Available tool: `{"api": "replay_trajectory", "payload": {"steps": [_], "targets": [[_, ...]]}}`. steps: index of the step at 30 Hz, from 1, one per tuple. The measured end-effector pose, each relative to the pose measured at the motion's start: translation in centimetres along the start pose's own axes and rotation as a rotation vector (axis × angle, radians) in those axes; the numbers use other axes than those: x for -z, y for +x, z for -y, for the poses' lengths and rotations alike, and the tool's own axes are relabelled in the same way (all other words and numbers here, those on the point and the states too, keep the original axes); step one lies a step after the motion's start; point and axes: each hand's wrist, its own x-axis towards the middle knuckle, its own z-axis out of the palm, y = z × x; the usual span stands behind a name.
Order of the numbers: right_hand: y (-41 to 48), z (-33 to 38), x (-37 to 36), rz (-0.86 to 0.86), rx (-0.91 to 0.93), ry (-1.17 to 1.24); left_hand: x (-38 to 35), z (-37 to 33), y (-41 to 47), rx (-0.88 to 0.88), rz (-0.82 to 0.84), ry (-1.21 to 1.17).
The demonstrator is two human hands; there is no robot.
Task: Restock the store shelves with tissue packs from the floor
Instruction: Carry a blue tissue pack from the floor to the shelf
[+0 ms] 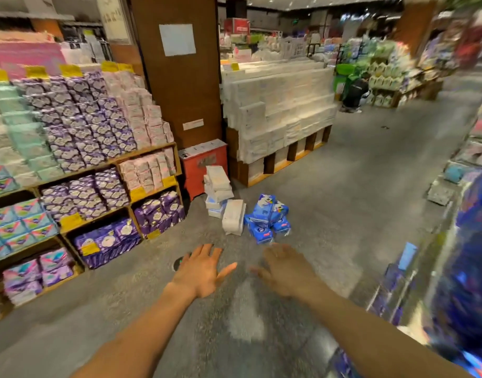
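Note:
Blue tissue packs (267, 218) lie in a small heap on the grey floor ahead of me. Beside them, to the left, white packs (234, 216) stand on the floor, and a leaning stack of white packs (217, 184) rises behind. My left hand (201, 270) and my right hand (285, 268) both reach forward over the floor, fingers spread and holding nothing, a short way before the blue heap. The wooden shelves (150, 152) on the left carry purple, pink and teal packs. Blue packs on a shelf at the right (477, 203) are blurred.
A red cabinet (204, 167) stands against a brown pillar (180, 77) behind the floor packs. A big display of white packs (278, 110) fills the middle distance. A person in dark clothes (354, 94) crouches far off. A small round dark object (178, 263) lies by my left hand.

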Motion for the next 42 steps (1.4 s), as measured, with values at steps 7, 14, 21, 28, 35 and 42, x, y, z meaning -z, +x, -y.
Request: {"api": "replay_trajectory", "payload": {"steps": [7,14,21,28,35,42], "targets": [[14.5,-3.9,3.3,0.004,-0.084,0.13,2.4,3.0,16.2,-0.116,-0.029,0.001],[31.0,-11.6,4.6,0.036,-0.094,0.115,2.5,3.9,34.2,-0.085,0.042,-0.022],[46.1,-20.3,10.0,0.095,-0.055,0.073,5.1,3.5,51.0,-0.062,0.048,-0.032],[61.0,-27.5,10.4,0.146,-0.026,0.053,4.0,4.0,67.1,-0.051,0.082,-0.104],[76.8,-34.8,12.2,0.136,-0.029,0.066,3.1,6.0,85.0,-0.011,0.074,-0.196],[90.9,-42.1,14.0,0.197,0.027,0.033,3.6,6.2,98.0,0.075,0.049,-0.24]]}}
